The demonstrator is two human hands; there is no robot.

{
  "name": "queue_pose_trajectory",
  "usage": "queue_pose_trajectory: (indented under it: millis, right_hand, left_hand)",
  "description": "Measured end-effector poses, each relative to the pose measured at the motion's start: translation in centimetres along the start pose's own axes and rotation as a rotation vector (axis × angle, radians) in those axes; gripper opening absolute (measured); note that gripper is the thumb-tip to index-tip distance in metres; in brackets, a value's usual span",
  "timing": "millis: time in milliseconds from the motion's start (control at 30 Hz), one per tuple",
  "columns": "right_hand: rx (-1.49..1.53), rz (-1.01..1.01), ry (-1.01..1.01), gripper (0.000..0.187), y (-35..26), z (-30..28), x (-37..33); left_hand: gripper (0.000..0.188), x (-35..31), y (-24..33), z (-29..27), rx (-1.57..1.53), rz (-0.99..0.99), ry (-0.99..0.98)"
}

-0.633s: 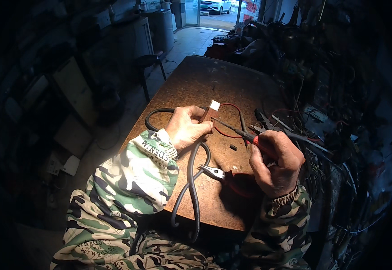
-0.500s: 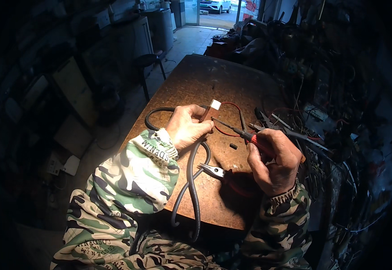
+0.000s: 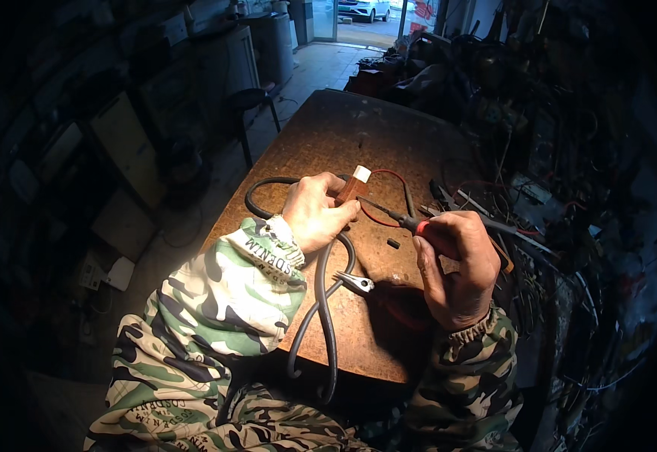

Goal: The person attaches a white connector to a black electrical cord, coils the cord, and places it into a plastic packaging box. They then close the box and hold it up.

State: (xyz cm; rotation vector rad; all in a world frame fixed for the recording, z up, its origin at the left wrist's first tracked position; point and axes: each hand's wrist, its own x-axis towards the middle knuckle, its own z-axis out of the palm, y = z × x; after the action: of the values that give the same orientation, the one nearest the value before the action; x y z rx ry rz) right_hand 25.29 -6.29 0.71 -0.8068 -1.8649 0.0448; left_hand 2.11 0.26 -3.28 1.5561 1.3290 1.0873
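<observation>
A small reddish-brown block with a white end [image 3: 354, 185] is pinched in my left hand [image 3: 315, 212]. From the right, my right hand [image 3: 460, 267] grips a screwdriver [image 3: 423, 227] by its red handle. Its thin dark shaft points left, with the tip at the side of the block, close to my left thumb; exact contact is too small to make out. A thick black cable [image 3: 321, 290] loops around and below my left hand. Beyond the screwdriver, a thin red wire [image 3: 388, 172] curves from near the block toward a dark sleeved section.
Pliers [image 3: 357, 282] with bright jaws lie on the wooden table [image 3: 306, 143], their handles in shadow. Near them is a short black piece [image 3: 393, 243]. Tools and tangled wires [image 3: 487, 218] crowd the right edge. A stool [image 3: 248, 102] stands beyond the left edge.
My right hand and the screwdriver handle have shifted and turned slightly, while the tip stays at the block. My left hand keeps its hold.
</observation>
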Motion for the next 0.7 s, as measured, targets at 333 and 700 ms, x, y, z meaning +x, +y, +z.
queue_pose_trajectory:
  millis: [333, 700]
  right_hand:
    - [-0.07, 0.041, 0.091, 0.02, 0.5, 1.1, -0.4]
    - [-0.043, 0.175, -0.11, 0.03, 1.0, 0.1, -1.5]
  left_hand:
    - [0.04, 0.4, -0.2, 0.0, 0.006, -0.004, -0.017]
    - [0.043, 0.2, 0.3, 0.1, 0.032, -0.031, -0.008]
